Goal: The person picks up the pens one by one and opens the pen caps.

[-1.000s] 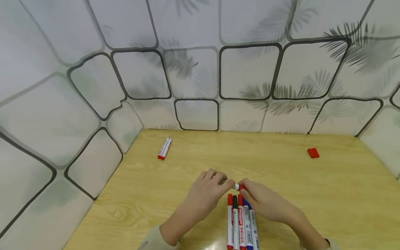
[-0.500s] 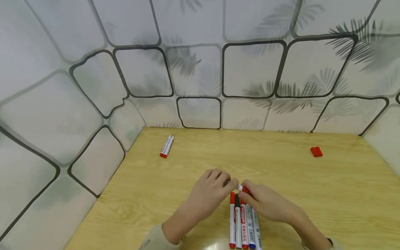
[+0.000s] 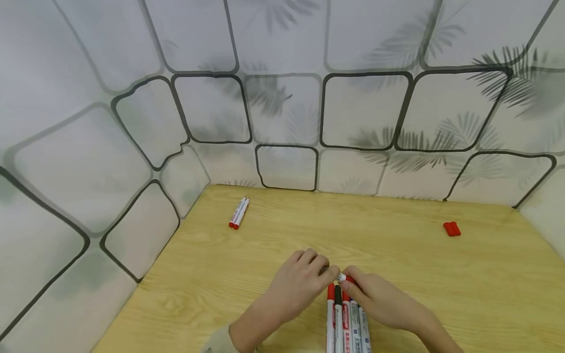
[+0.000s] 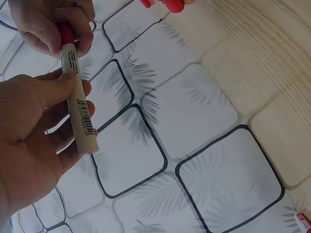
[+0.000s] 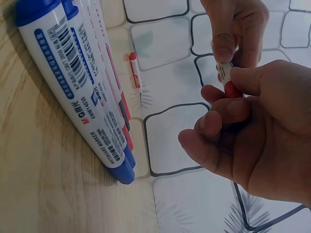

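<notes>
A row of five markers (image 3: pixel 346 326) lies side by side on the wood-grain table (image 3: pixel 406 245), capped ends pointing away from the person: red, black and red caps from the left, then two blue markers whose caps the right hand (image 3: pixel 381 299) partly covers in the head view. Just beyond the far end of this row, both hands grip one white marker (image 4: pixel 80 104). The left hand (image 3: pixel 300 284) holds its barrel, thumb laid along one side and fingers behind, with a printed barcode showing near the barrel's plain end. The right hand pinches the red cap (image 4: pixel 66 35) at the other end between thumb and curled fingers; the cap meets the barrel. Far to the left of the row and beyond it, a pair of white markers with red ends (image 3: pixel 239 214) lies close together, dark tips pointing away. Far to the right and beyond the row sit two loose red caps (image 3: pixel 452 229), side by side. Past them all, a leaf-patterned backdrop (image 3: pixel 287 166) with dark outlines borders the table.
</notes>
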The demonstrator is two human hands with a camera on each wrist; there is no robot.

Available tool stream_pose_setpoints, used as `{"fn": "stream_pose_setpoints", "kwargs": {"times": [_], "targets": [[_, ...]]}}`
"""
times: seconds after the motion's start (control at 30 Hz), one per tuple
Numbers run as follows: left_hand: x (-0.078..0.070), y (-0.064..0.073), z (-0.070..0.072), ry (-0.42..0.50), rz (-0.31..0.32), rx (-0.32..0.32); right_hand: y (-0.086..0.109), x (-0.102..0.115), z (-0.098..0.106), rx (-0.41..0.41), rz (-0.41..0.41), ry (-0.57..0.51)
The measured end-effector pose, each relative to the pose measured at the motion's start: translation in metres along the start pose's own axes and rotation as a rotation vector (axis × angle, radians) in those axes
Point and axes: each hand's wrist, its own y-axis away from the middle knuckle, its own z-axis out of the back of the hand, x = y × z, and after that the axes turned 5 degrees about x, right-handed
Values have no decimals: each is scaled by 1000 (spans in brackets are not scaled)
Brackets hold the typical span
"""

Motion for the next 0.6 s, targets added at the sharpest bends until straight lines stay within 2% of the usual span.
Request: {"fn": "stream_pose_setpoints", "kwargs": {"times": [0.17, 0.3, 0.47, 0.6], "targets": [[2, 0, 1, 18, 5, -39, -1, -2, 0, -12, 30, 22], [2, 0, 3, 20, 1, -38, -1, -2, 3, -9, 52, 2], [3, 1, 5, -15, -35, -41, -1, -1, 3, -8, 51, 6], [3, 2, 4, -77, -72, -14, 0, 0, -2, 5, 60, 5]]}}
